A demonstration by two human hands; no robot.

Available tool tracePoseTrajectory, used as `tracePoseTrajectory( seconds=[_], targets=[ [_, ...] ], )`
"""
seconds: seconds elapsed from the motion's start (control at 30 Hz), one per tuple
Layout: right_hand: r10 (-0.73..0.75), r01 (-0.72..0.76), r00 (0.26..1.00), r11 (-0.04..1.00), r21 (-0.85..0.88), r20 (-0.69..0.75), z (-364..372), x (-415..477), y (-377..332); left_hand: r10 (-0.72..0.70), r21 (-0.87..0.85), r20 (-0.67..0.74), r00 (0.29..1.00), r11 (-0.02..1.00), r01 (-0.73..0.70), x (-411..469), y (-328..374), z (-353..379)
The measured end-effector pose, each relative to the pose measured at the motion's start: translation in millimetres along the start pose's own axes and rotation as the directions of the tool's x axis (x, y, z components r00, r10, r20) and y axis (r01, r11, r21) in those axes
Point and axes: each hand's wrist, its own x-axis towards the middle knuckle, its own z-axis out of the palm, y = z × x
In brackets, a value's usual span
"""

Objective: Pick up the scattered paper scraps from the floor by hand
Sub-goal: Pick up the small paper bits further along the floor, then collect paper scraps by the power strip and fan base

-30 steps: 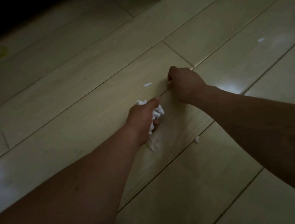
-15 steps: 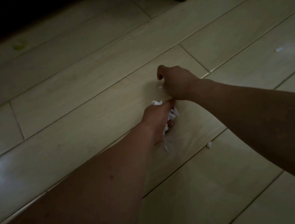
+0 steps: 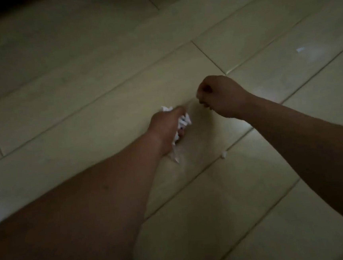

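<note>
My left hand (image 3: 167, 128) grips a wad of scraps (image 3: 183, 120), my right hand (image 3: 221, 96) is curled, contents unclear, and the nearest loose scrap (image 3: 223, 155) lies on the floor (image 3: 81, 108) nearer me than my right hand.

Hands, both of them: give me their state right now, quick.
Left hand: closed around a bunch of white paper scraps.
Right hand: fingers curled shut in a pinch; whether it holds a scrap cannot be told.
</note>
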Motion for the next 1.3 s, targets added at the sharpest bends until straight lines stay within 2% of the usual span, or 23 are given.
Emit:
tracePoseTrajectory(
  seconds=[0.07,0.23,0.4,0.63,0.8,0.9,0.97,1.0,1.03,1.07,1.1,1.13,1.17,1.2,1.27,1.3],
  targets=[
    [0.015,-0.015,1.0,0.999,0.035,0.003,1.7,-52.7,23.5,0.006,-0.003,0.021,1.0,1.0,-0.006,-1.1,0.6,1.6],
    [0.031,-0.025,0.997,0.996,-0.084,0.068,26.0,-127.1,50.4,-0.008,0.013,0.061,0.998,1.0,0.007,-1.6,5.0,-0.7],
    [0.041,-0.021,0.993,0.983,-0.184,0.108,41.9,-136.1,56.3,-0.035,0.042,0.073,0.997,0.999,0.032,-2.1,5.9,-1.3],
    [0.209,-0.203,0.978,0.962,-0.181,0.015,60.1,-128.0,47.8,-0.006,0.099,0.015,1.0,0.995,0.005,-8.8,-1.4,7.7],
    [0.358,-0.359,0.933,0.932,-0.042,-0.044,60.0,-116.8,45.8,-0.021,0.123,0.114,0.993,0.992,0.007,-14.4,-8.9,44.2],
    [0.392,-0.393,0.918,0.919,-0.013,-0.05,65.4,-115.3,43.5,-0.037,0.136,0.166,0.986,0.991,0.015,-13.5,-8.2,66.7],
    [0.407,-0.399,0.91,0.912,0.098,-0.076,60.6,-122.4,47.2,-0.069,0.143,0.179,0.981,0.989,0.043,-11.6,-4.6,76.0],
    [0.45,-0.417,0.886,0.879,0.232,-0.112,54.3,-126.8,53.8,-0.098,0.149,0.199,0.975,0.986,0.069,-10.2,-2.5,78.9],
    [0.52,-0.428,0.844,0.803,0.415,-0.136,44.8,-132.5,60.6,-0.142,0.147,0.229,0.963,0.983,0.11,-10.1,-1.5,81.1],
    [0.59,-0.402,0.795,0.685,0.607,-0.14,32.2,-139.3,65.6,-0.195,0.133,0.271,0.943,0.977,0.164,-11.1,-0.9,84.3],
    [0.643,-0.351,0.753,0.572,0.742,-0.139,18.7,-146.3,69.9,-0.244,0.115,0.327,0.913,0.969,0.218,-13.7,0.3,91.5],
    [0.648,-0.28,0.746,0.513,0.811,-0.153,6.0,-152.2,73.0,-0.277,0.094,0.393,0.877,0.961,0.261,-18.0,2.0,103.2],
    [0.616,-0.235,0.762,0.551,0.801,-0.201,-4.6,-155.2,73.9,-0.286,0.064,0.454,0.844,0.955,0.289,-22.6,3.6,118.5],
    [0.573,-0.217,0.776,0.634,0.742,-0.262,-13.7,-156.0,72.9,-0.278,0.023,0.503,0.818,0.951,0.309,-27.3,5.5,135.6],
    [0.507,-0.266,0.775,0.802,0.534,-0.376,-28.6,-156.0,68.9,-0.272,-0.054,0.572,0.774,0.929,0.366,-39.6,13.1,166.2],
    [0.487,-0.292,0.765,0.846,0.446,-0.421,-36.2,-155.5,68.7,-0.286,-0.08,0.603,0.745,0.907,0.414,-45.1,19.0,178.4]
  ],
)
